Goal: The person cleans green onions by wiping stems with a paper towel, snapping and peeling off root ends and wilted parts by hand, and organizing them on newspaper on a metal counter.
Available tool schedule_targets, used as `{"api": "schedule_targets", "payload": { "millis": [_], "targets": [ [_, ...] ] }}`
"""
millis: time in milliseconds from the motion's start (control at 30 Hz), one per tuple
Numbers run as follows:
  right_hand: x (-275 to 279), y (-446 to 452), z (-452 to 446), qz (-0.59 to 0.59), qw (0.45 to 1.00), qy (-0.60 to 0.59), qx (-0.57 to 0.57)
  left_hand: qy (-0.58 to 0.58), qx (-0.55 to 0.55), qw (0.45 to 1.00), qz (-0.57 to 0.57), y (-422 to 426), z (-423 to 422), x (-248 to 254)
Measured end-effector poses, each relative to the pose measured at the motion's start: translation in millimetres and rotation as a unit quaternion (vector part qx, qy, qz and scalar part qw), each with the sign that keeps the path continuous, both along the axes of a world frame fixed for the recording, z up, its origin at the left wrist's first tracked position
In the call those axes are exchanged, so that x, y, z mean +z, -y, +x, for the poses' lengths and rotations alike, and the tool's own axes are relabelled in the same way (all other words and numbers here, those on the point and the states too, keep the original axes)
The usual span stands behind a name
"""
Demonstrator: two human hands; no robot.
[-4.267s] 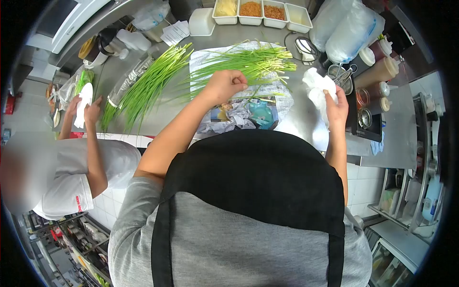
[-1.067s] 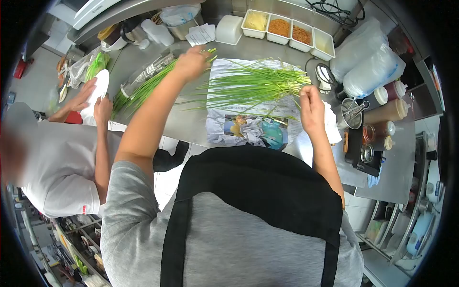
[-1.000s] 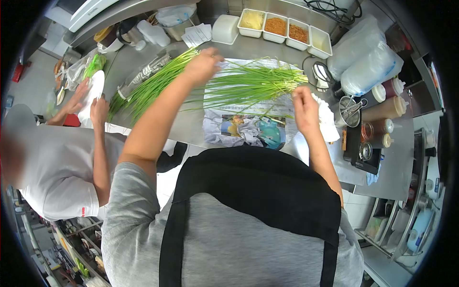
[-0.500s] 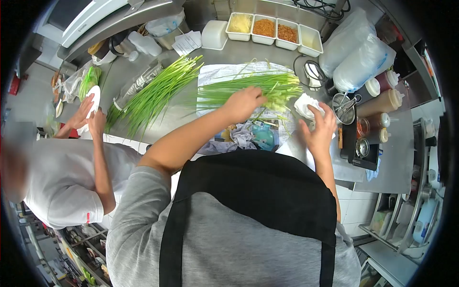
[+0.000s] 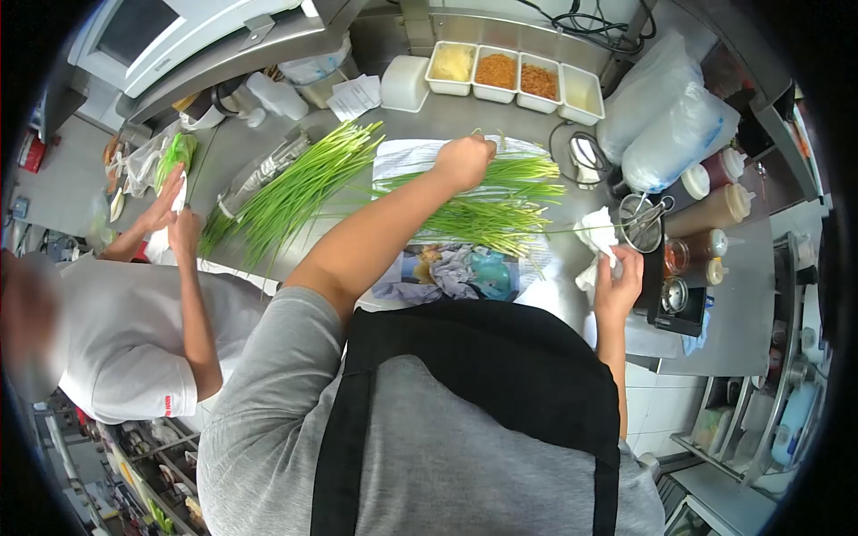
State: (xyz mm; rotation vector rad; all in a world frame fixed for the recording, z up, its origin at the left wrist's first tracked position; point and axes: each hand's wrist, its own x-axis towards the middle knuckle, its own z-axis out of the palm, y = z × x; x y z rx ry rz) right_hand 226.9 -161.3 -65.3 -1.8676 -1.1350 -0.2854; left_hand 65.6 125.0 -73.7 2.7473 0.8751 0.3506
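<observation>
My left hand (image 5: 465,163) is closed above the far side of the green chives (image 5: 500,223), which lie in two loose groups on a newspaper sheet (image 5: 402,159); what its fingertips hold is too small to name. To the right, my right hand (image 5: 619,284) pinches a crumpled white paper towel (image 5: 596,234) just off the sheet. A single thin stalk stretches from the chives to the towel. A second chive bundle (image 5: 299,192) lies on the steel counter, left of the newspaper.
White tubs of food (image 5: 494,74) line the back. Clear plastic bags (image 5: 675,134), a metal container with whisks (image 5: 641,223) and sauce bottles (image 5: 724,205) stand right. A co-worker's hands (image 5: 170,214) hold something white at left, near a rolled bag (image 5: 259,171).
My left hand has moved up and away from the middle of the chives, which now lie in two groups. My right hand, spread half a second ago, has closed on the towel.
</observation>
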Motion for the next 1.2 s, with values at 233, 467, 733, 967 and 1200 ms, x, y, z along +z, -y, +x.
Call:
{"api": "schedule_targets", "payload": {
  "millis": [233, 467, 733, 967, 1200],
  "targets": [
    [-21, 23, 14, -0.094, 0.990, -0.105, -0.011, 0.017, 0.036, 0.999, 0.030, 3, 14, 9],
    [-55, 20, 17, -0.026, 0.997, -0.071, -0.034, 0.010, -0.043, 0.999, 0.021, 26, -12, -12],
    [-56, 24, 18, -0.025, 0.996, -0.082, -0.033, 0.000, -0.172, 0.985, 0.008, 94, -77, 47],
    [-59, 28, 23, 0.047, 0.992, -0.114, -0.036, 0.113, -0.064, 0.991, -0.043, 75, -58, 35],
    [37, 47, 20, -0.306, 0.942, -0.138, 0.032, 0.035, -0.120, 0.990, -0.064, 58, 5, -3]
  ]
}}
